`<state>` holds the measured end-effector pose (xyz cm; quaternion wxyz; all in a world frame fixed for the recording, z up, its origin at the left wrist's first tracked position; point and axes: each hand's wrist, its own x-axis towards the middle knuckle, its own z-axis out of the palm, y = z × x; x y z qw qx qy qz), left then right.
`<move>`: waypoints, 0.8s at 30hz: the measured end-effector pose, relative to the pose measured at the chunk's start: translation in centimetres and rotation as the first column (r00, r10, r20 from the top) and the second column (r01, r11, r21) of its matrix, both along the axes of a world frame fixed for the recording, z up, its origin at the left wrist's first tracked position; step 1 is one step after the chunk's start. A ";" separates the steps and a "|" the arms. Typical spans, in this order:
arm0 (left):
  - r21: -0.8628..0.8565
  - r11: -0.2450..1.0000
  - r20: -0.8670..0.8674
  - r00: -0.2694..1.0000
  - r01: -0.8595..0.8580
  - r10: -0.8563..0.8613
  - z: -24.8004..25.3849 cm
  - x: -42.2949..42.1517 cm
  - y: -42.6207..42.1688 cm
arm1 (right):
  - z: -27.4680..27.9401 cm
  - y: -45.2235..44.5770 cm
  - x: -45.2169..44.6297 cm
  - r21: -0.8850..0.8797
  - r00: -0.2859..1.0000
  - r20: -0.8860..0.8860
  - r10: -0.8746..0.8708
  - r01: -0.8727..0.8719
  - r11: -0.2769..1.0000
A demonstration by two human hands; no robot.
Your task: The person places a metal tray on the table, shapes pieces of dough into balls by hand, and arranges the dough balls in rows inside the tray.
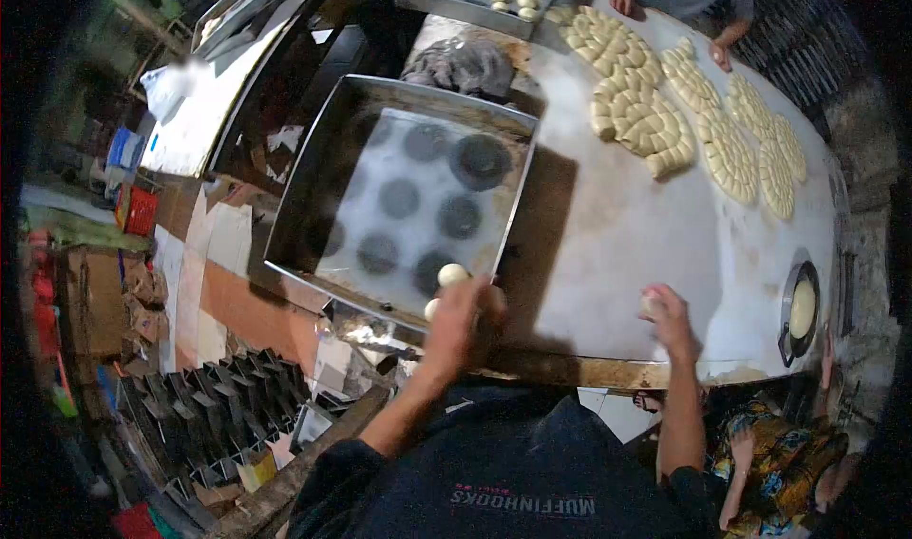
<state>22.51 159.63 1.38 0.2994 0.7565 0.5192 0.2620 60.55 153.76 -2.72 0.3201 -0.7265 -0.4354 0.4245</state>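
Observation:
My left hand [461, 328] is over the near right corner of a large square metal tray [366, 183], its fingers curled and partly hidden behind its back. A round pale dough ball [453, 275] lies in the tray just beyond the fingers, and another dough ball [432, 309] shows at the hand's left side. Part of a pale ball peeks out by the fingertips on the right, seemingly in their grip. Above the white table [608, 245], my right hand [674, 322] has its fingers closed round a small pale dough ball [650, 304].
Long segmented dough pieces [641, 121] cover the table's far right. Another tray [465, 7] with several dough balls stands at the back, near a dark cloth [461, 66]. A pan of dough [801, 309] sits at right. Another person's hand [722, 55] rests at the far edge. Metal moulds [214, 406] lie lower left.

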 end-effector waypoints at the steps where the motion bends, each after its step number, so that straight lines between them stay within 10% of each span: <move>1: 0.121 0.989 -0.163 0.981 -0.085 0.104 -0.1 -2.7 0.8 | 1.5 1.6 -4.8 0.111 0.994 -0.069 0.081 -0.073 0.991; 3: -0.030 0.964 -0.394 0.889 -0.265 0.233 -3.7 -7.3 2.5 | 4.7 5.0 -13.6 0.280 0.893 0.270 0.359 -0.430 0.858; 7: -0.007 0.964 -0.508 0.831 -0.266 0.226 -4.9 -9.7 3.1 | 4.0 10.7 -27.3 0.603 0.745 0.317 0.587 -0.636 0.481; 11: -0.056 0.962 -0.615 0.768 -0.268 0.178 -4.4 -9.8 3.6 | 0.2 13.3 -31.0 0.365 0.483 0.708 0.514 -0.875 0.319; 17: -0.266 0.944 -0.342 0.934 -0.197 0.098 -1.6 -10.5 4.0 | 1.5 8.5 -18.8 0.610 0.823 0.510 0.249 -0.550 0.570; 19: 0.205 0.970 -0.315 0.929 -0.131 0.192 -2.8 -9.0 4.9 | 0.6 5.6 -12.5 0.576 0.863 0.504 0.023 -0.356 0.736; 21: 0.045 0.975 -0.175 0.959 -0.219 0.223 1.2 -2.6 6.6 | -1.1 2.4 -6.8 0.541 0.894 0.426 -0.142 -0.125 0.832; 24: -0.125 0.982 0.165 0.979 0.142 -0.121 2.8 8.2 9.8 | -4.5 -3.2 1.0 0.451 0.862 0.386 -0.327 0.133 0.882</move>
